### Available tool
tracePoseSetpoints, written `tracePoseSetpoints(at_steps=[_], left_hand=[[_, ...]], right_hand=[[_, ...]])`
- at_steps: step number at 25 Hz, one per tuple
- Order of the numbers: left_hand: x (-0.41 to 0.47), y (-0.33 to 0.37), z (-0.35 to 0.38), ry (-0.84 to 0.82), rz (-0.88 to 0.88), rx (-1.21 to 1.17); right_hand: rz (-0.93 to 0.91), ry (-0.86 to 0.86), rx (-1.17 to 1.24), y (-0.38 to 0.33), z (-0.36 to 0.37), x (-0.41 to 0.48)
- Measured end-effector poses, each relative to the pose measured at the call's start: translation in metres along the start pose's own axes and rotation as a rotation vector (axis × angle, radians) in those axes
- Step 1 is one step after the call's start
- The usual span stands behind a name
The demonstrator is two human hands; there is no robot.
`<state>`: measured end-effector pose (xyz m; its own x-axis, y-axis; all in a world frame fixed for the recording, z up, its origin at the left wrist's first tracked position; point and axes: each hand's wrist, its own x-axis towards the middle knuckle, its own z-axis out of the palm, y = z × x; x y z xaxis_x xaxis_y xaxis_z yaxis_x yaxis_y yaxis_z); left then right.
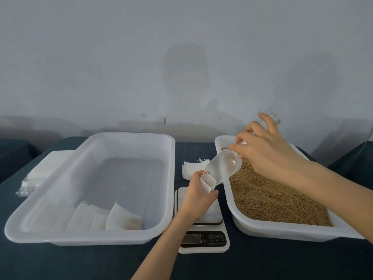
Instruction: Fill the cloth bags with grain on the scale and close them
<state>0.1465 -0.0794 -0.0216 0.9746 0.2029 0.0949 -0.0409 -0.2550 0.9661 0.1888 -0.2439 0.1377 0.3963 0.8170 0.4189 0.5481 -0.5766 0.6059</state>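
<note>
Over scale (pixel 203 239), bag (pixel 209 183) being pinched open by left hand (pixel 198 199); scoop (pixel 224 166) being gripped and tipped in by right hand (pixel 268 150). Risk: mouth collapsing, grain (pixel 272 195) being spilled past.

1. The cloth bag (pixel 208 183) gripped by the left hand (pixel 196 200) was white.
2. The scoop (pixel 223 167) above that grip was clear.
3. The grain (pixel 278 197) right of it was golden-brown.
4. The scale (pixel 202 249) beneath was white, black-panelled.

A dark blue tablecloth (pixel 262 265) is spread below; a stained grey wall (pixel 121 57) is seen at twelve o'clock, clear plastic packets (pixel 37 173) at nine.
</note>
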Motion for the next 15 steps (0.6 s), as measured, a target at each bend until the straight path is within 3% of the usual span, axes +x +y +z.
tracePoseSetpoints(at_steps=[3,6,8,11,13,15], left_hand=[[-0.001,0.001,0.000,-0.007,-0.005,0.005],[-0.002,0.001,-0.001,-0.008,-0.002,0.038],[-0.003,0.001,-0.003,-0.007,-0.011,0.058],[-0.006,0.001,-0.003,-0.043,-0.015,0.054],[-0.010,0.001,-0.001,-0.039,-0.036,0.081],[-0.015,-0.001,0.001,0.065,-0.001,0.240]], right_hand=[[-0.057,0.260,-0.073,-0.007,-0.003,-0.005],[0.008,0.291,-0.040,-0.003,0.002,-0.016],[0.230,0.172,0.072,0.004,0.015,-0.032],[0.648,-0.186,0.367,0.007,0.050,-0.066],[0.767,-0.371,0.507,0.004,0.077,-0.089],[0.824,-0.439,0.556,0.000,0.096,-0.105]])
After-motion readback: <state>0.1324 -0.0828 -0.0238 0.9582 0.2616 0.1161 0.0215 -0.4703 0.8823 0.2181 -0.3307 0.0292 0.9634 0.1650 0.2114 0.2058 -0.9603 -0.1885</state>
